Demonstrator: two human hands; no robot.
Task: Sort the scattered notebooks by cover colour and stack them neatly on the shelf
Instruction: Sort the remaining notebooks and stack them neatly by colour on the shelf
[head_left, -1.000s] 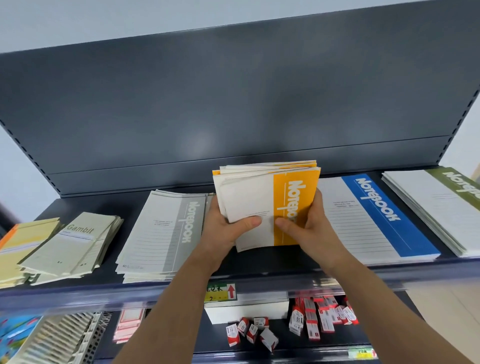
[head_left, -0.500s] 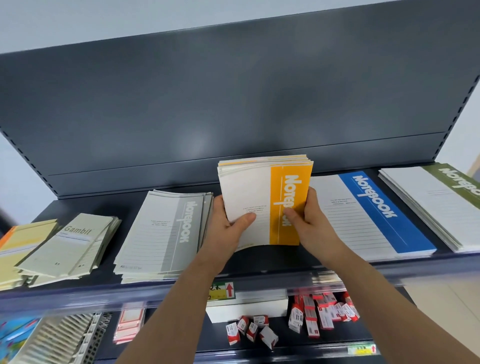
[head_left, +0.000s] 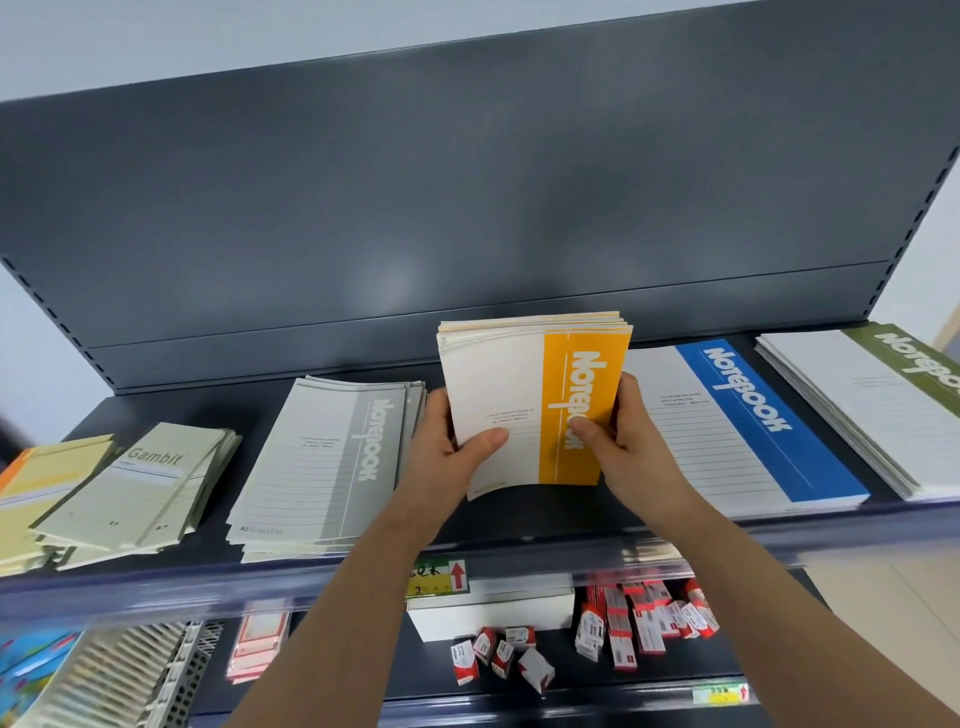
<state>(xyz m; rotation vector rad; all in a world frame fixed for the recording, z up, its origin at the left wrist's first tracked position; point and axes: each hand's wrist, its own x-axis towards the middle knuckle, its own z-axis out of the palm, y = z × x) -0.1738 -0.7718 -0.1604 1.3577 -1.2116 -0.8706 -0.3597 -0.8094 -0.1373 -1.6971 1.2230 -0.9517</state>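
Notebooks with a yellow band (head_left: 524, 395) are held as one stack, stood on edge over the dark shelf (head_left: 519, 519); whether the lower edge touches the shelf cannot be told. The stack's left side is gripped by the left hand (head_left: 447, 457), the thumb laid across the white part of the front cover and the fingers curled behind. Its right side is gripped by the right hand (head_left: 628, 452), the thumb pressed on the yellow band and the fingers wrapped round the back. The top edges are nearly aligned, and the front cover's lower left corner is bowed outward.

Just to the left, a pile of grey-banded notebooks (head_left: 322, 462) is laid flat on the shelf, slightly fanned. Just to the right a blue-banded pile (head_left: 727, 426) is laid flat, and beyond it a green-banded pile (head_left: 872, 405). Further left, pale green notebooks marked "Gambit" (head_left: 135, 488) are heaped loosely over cream-yellow pads (head_left: 31, 483). On the lower shelf, small red-and-white boxes (head_left: 644, 618) are scattered beside a white carton (head_left: 493, 613), and a price label (head_left: 441, 574) with a red arrow is fixed to the front rail.
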